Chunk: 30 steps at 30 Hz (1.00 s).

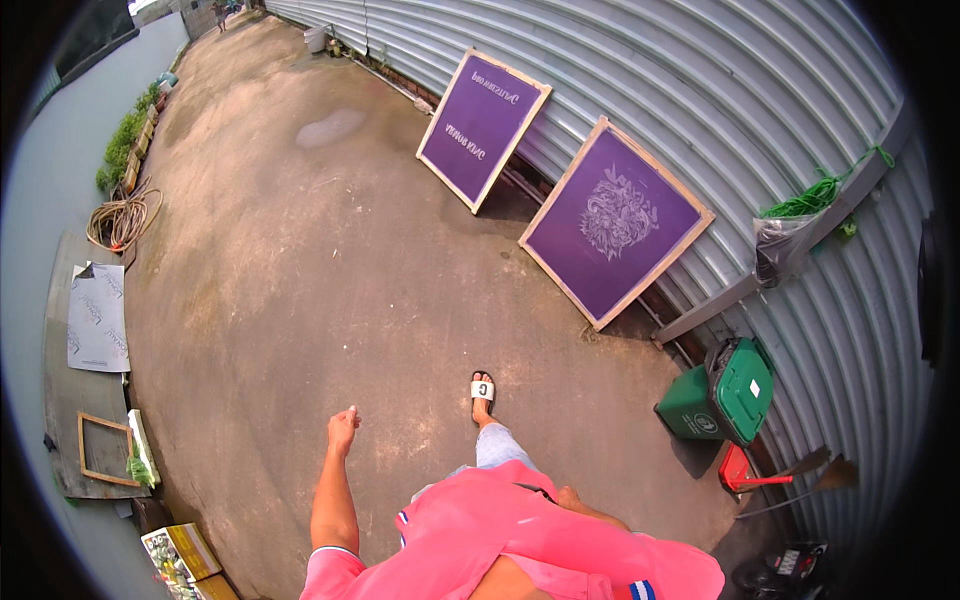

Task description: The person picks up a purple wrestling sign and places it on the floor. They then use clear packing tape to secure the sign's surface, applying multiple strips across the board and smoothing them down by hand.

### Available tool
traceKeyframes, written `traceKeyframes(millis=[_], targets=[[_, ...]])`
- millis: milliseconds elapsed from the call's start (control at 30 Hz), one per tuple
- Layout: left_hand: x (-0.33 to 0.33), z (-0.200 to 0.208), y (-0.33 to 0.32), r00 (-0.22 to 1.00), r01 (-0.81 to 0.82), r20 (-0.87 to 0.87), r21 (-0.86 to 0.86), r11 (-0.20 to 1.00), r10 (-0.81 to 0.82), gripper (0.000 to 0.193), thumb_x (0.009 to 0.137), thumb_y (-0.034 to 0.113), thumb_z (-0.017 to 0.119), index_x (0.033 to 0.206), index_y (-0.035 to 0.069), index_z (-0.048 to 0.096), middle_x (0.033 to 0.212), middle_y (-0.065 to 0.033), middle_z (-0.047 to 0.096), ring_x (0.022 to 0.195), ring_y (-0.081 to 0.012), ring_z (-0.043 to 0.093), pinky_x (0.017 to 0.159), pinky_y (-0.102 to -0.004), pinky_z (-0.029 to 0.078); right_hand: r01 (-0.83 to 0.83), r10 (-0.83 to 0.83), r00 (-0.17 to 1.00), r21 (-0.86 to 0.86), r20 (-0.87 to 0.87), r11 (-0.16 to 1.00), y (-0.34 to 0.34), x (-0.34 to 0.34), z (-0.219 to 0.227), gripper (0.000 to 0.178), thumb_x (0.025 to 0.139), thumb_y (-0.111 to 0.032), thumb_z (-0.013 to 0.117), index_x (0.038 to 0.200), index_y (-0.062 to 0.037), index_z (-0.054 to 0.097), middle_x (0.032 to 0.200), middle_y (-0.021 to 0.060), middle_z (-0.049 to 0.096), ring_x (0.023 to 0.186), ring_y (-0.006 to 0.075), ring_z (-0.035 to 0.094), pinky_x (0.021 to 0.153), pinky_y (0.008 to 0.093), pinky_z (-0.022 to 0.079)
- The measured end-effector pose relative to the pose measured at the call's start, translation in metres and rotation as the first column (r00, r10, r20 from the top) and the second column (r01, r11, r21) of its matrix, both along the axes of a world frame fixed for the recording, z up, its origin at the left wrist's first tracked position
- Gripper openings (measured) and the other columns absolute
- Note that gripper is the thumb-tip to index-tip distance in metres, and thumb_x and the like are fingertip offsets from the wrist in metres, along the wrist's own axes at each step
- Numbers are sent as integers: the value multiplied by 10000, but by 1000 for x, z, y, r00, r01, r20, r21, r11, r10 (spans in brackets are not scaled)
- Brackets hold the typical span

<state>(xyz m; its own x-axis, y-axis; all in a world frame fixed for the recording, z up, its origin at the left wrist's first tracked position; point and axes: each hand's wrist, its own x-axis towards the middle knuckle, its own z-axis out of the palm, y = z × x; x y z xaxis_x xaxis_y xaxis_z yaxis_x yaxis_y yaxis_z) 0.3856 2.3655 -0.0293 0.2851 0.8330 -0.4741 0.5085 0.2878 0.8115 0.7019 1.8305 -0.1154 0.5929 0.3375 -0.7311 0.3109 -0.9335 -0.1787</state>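
Note:
My left hand (343,430) hangs over the concrete floor (300,260), its fingers curled in with nothing seen in them. Beside my pink shirt (500,520), my right hand (569,498) shows only in part; the shirt hides much of that arm, and its fingers are too small and covered to read. Ahead to the right, two wood-framed purple printing screens lean by the metal wall: a nearer screen (570,240) with a pale drawn design, and a farther screen (470,150) with pale lettering. Neither hand touches them. One sandalled foot (482,398) is forward on the floor.
Along the right runs a corrugated metal wall (680,60), with a green lidded bin (690,405) and a red dustpan (735,468). At left are a coiled hose (120,222), a small wooden frame (84,450) and a box (195,548). A puddle (330,127) lies ahead.

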Motion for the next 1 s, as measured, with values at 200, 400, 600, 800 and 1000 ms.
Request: traceKeyframes(millis=[200,400,600,800,1000], targets=[[98,-11,-20,996,-87,-47,-301,950,77,577,967,481,558,1184,-44,657,1135,-190,697,987,-296,687,812,-412,531,431,-421,901,116,-103,895,174,130,61,519,927,-499,537,1110,-51,725,1199,213,665,1222,373,576,1023,446,447],[138,-22,-45,977,-192,-186,-573,797,102,484,946,415,597,1138,-24,671,1116,-195,695,991,-318,683,804,-473,542,154,-171,985,341,19,927,388,319,147,443,941,-431,562,806,-45,734,843,147,738,803,253,683,794,393,504],[220,-33,32,967,-256,-168,-656,710,194,429,934,367,616,1121,-15,674,1094,-198,696,981,-328,683,808,-495,543,365,-337,930,502,-150,784,553,446,158,409,972,-386,529,905,-18,694,771,132,712,659,170,666,647,330,520],[312,-49,244,945,-296,-57,-566,770,322,438,947,341,602,1227,6,617,1140,-168,687,1014,-317,667,862,-535,511,-64,57,998,346,32,936,650,432,155,576,937,-460,577,1306,-18,604,1229,207,652,1176,305,615,1012,399,466],[439,45,439,982,-109,106,-337,935,153,495,977,342,574,1352,19,555,1244,-155,659,1131,-266,627,958,-480,471,175,-103,931,179,-349,968,682,505,147,679,929,-546,563,1359,-20,570,1342,214,593,1272,306,554,1060,383,424]])
